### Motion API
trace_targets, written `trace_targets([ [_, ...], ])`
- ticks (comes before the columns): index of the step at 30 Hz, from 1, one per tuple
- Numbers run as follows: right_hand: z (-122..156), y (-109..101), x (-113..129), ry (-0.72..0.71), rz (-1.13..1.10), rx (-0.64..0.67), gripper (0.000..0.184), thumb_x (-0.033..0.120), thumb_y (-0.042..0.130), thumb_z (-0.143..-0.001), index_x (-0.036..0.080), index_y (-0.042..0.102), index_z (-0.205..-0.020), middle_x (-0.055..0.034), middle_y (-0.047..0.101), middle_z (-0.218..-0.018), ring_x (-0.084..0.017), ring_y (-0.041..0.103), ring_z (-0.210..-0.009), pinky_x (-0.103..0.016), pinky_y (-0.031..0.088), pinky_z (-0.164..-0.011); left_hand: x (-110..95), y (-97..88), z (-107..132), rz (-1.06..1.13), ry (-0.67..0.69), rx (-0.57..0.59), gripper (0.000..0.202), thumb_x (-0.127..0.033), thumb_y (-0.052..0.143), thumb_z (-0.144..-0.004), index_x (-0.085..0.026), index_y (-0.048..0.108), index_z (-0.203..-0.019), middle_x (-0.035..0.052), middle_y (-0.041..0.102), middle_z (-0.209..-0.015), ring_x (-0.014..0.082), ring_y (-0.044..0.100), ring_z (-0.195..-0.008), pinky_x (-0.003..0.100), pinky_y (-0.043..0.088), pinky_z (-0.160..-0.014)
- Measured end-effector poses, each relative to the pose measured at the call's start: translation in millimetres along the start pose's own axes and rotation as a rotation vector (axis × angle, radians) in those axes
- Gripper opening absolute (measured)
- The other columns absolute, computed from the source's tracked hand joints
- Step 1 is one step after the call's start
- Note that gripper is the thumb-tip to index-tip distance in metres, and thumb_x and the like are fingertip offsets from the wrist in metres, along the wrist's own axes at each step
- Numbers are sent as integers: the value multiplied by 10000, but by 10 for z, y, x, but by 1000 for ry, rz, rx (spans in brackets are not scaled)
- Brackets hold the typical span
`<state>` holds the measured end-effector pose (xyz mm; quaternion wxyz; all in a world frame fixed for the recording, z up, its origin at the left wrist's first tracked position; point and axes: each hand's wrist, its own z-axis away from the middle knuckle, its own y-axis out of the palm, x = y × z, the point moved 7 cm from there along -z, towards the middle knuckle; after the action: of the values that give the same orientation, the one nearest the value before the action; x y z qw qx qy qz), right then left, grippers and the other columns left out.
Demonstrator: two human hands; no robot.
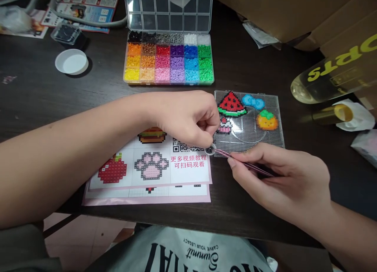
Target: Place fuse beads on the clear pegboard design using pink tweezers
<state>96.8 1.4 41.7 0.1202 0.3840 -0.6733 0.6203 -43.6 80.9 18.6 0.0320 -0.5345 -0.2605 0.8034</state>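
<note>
My left hand (pixel 188 116) is closed, thumb and fingers pinching a small round white scoop or cup (pixel 210 149) with dark beads in it; its handle, if any, is hidden. With my right hand (pixel 282 171) I grip pink metal tweezers (pixel 255 168), their tips at the cup's edge. Just beyond both hands lies a clear pegboard (pixel 273 139). On it are a watermelon slice (pixel 231 105), a blue bow (pixel 253 102), an orange fruit (pixel 267 120) and a cupcake (pixel 225 125) made of beads, the cupcake partly covered by my left hand.
Printed pattern sheets (pixel 191 173) lie under my left forearm. Behind stands an open bead box (pixel 169 83) with many coloured compartments. A white round lid (pixel 72 62) and a small clear tub (pixel 67 34) are at left; a bottle (pixel 324 79) and gold tube (pixel 331 114) at right.
</note>
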Motion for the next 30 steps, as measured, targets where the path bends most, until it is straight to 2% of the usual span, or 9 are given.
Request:
trace_targets([
  [8,0,2,-1,-2,8,-1,135,143,708,-861,255,728,-789,33,767,-657,-124,647,-456,-227,462,-396,-11,-16,0,-12,29,-8,205,-31,558,-792,-128,682,-660,-65,534,-537,50,435,-520,204,330,-485],
  [15,-2,5,5,-18,5,-5,127,163,691,-875,234,743,-783,26,781,-669,-90,616,-437,-196,451,-404,15,-19,-17,-2,46,-19,199,-38,612,-799,-135,682,-639,-77,532,-521,39,439,-500,176,330,-467],
  [30,-12,13,14,-34,0,-26,122,163,706,-881,226,749,-785,26,786,-681,-80,609,-440,-181,456,-412,-2,-19,-11,-1,44,-19,203,-35,595,-790,-139,682,-639,-78,520,-518,39,430,-497,180,322,-468],
])
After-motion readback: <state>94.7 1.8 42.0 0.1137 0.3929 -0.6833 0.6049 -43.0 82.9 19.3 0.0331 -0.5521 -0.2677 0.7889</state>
